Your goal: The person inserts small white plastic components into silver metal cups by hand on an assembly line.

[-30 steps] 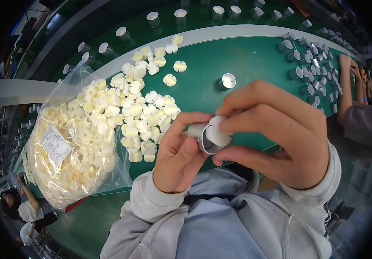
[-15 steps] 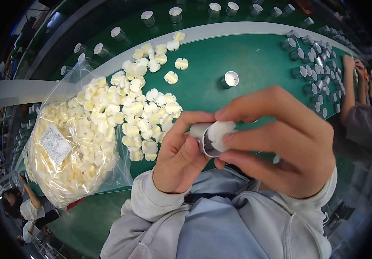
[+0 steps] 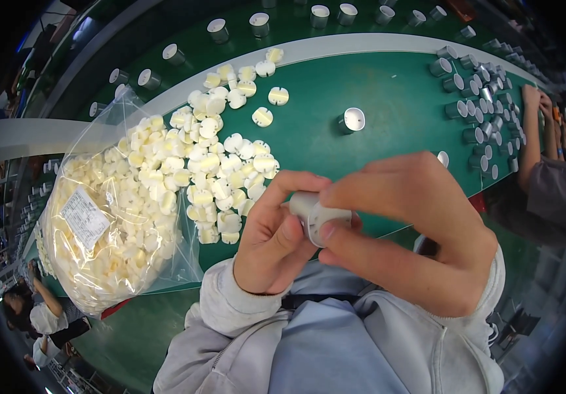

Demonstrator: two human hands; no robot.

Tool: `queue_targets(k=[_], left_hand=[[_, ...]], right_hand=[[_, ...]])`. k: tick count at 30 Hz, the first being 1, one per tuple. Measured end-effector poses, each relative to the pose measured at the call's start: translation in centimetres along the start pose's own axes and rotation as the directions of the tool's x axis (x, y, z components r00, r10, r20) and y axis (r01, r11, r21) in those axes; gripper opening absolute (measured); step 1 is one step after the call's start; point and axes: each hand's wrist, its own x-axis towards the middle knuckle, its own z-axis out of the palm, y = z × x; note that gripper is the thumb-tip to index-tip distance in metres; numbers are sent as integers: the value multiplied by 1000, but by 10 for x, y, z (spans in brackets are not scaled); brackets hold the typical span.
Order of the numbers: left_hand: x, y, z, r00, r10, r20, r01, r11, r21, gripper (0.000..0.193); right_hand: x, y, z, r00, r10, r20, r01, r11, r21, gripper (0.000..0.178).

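My left hand [image 3: 273, 236] is closed around a short grey cylindrical cup [image 3: 304, 202] and holds it tilted, its mouth toward my right hand. Between the fingers and thumb of my right hand [image 3: 407, 230] is a white plastic disc [image 3: 325, 217], set against the cup's mouth. My fingers cover part of the disc, so how deep it sits cannot be told. Beyond my hands, a single grey cup [image 3: 352, 120] with a white inside stands on the green table. Loose white and cream notched discs [image 3: 230, 171] lie in a heap left of my hands.
A large clear plastic bag [image 3: 109, 243] full of such discs rests at the left. Many grey cups [image 3: 473, 111] stand at the table's right end. More cups [image 3: 260, 25] line a green surface past the pale curved rail [image 3: 361, 43]. Another person's arm [image 3: 531, 125] reaches in at the right.
My right hand has brought the white disc from a tilted position flat against the cup's mouth. Another cup now shows beyond my right hand. Cups on the far surface have shifted slightly left.
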Motion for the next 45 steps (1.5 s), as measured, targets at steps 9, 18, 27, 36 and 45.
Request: queue_targets(k=[9, 18, 27, 36, 45], left_hand=[[-3, 3, -2, 998, -58, 16, 59, 996, -70, 53], [2, -2, -8, 991, -25, 134, 52, 977, -206, 50], [5, 8, -12, 1000, -25, 7, 25, 997, -77, 52], [7, 40, 13, 949, 133, 285, -219, 929, 299, 36], [34, 95, 44, 693, -235, 682, 11, 949, 315, 37]], right_hand=[[0, 1, -3, 997, -69, 40, 72, 993, -89, 33], [0, 4, 1, 993, -92, 71, 103, 981, -162, 29], [29, 16, 1, 965, -96, 245, 120, 989, -84, 28], [208, 206, 43, 971, 82, 224, -3, 944, -331, 19], [252, 306, 92, 850, 379, 365, -109, 805, -583, 23]])
